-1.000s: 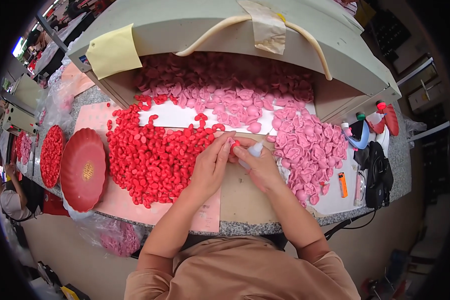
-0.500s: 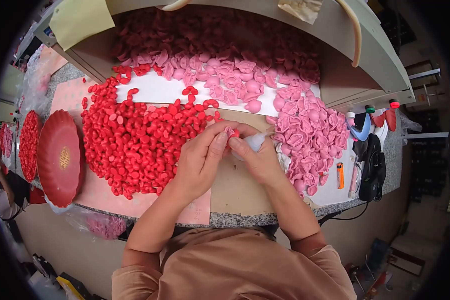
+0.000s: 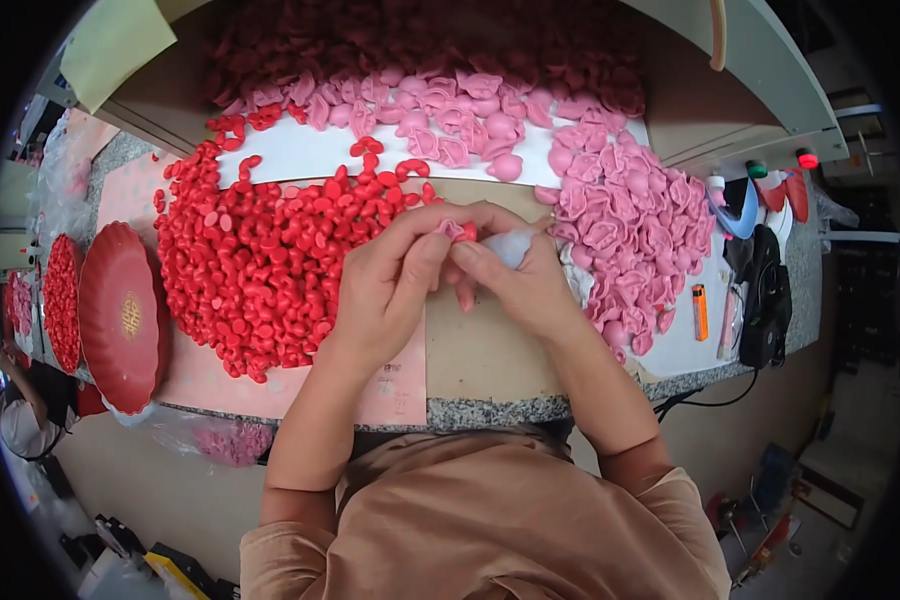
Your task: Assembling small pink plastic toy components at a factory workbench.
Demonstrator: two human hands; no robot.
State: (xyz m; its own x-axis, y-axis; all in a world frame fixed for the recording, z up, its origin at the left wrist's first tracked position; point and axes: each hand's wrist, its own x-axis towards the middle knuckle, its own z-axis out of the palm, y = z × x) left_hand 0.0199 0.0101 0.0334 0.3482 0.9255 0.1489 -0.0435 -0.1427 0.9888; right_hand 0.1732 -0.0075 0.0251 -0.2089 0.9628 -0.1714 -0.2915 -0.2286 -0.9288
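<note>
Over the middle of the bench, my two hands meet with their fingers curled together. Between the thumb and fingers of my left hand [image 3: 385,285] is a small pink petal-shaped piece [image 3: 449,229]. A small glossy red piece [image 3: 468,232] sits right against it, at the fingertips of both hands. My right hand [image 3: 535,275] is closed around a translucent whitish squeeze bottle [image 3: 510,247], mostly covered by the fingers. Left of my hands spreads a pile of red bean-shaped pieces [image 3: 260,260]. Curled pink pieces [image 3: 635,215] are heaped to the right.
A scalloped red dish [image 3: 120,350] stands at the left, beside another dish of red pieces [image 3: 62,300]. More pink pieces fill the grey hood [image 3: 800,90] beyond. An orange lighter [image 3: 700,312] and a black power adapter [image 3: 763,335] lie at the right.
The view has shifted a little, so the bench sits higher in the picture. My hands remain together on the small pieces, the left one slightly turned.
</note>
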